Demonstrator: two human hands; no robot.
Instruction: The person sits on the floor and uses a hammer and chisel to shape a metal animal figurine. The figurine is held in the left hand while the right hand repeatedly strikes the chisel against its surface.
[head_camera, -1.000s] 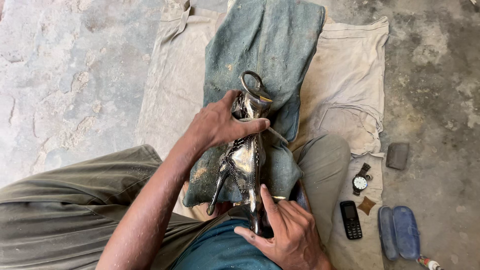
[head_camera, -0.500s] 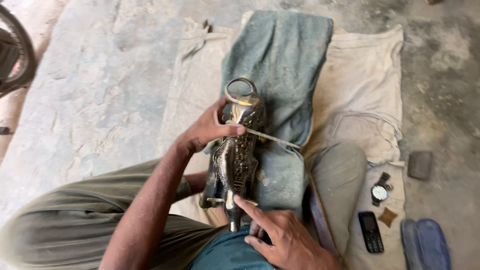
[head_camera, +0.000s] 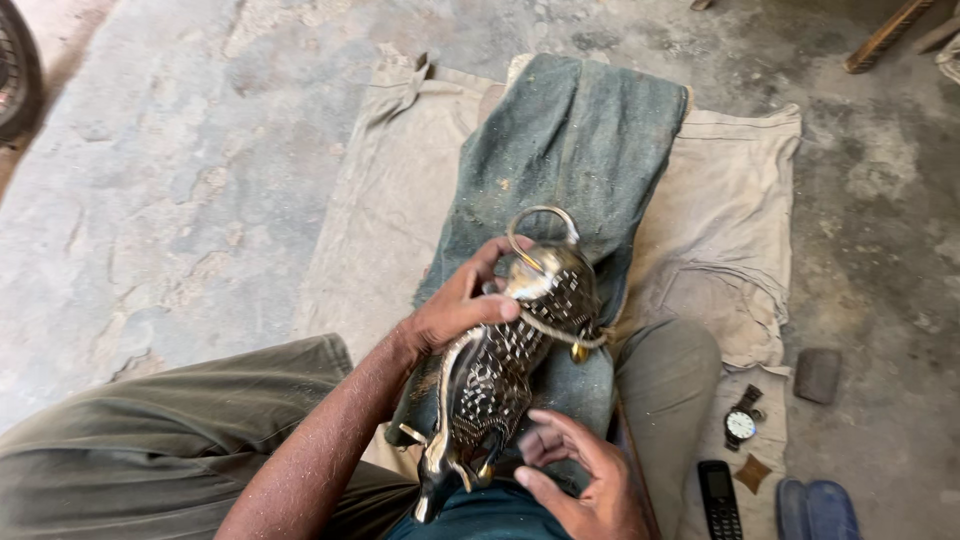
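A brass animal figure (head_camera: 505, 360) with a dark, chequered body and a ring at its top lies along my lap on a green-grey cloth (head_camera: 575, 150). My left hand (head_camera: 455, 305) grips its upper end, thumb across the metal just under the ring. My right hand (head_camera: 575, 480) is at its lower end, fingers spread and blurred, touching the cloth beside the figure's legs. A thin cord runs across the figure's upper body.
A beige cloth (head_camera: 400, 190) covers the concrete floor under the green one. To the right lie a wristwatch (head_camera: 740, 420), a dark phone (head_camera: 718, 505), a small grey block (head_camera: 818, 375) and blue sandals (head_camera: 818, 510). A wheel (head_camera: 15, 70) shows at far left.
The figure has been turned on my lap, its patterned side now facing up. My right hand has let go of its lower end and moved beside it; the view shifted left.
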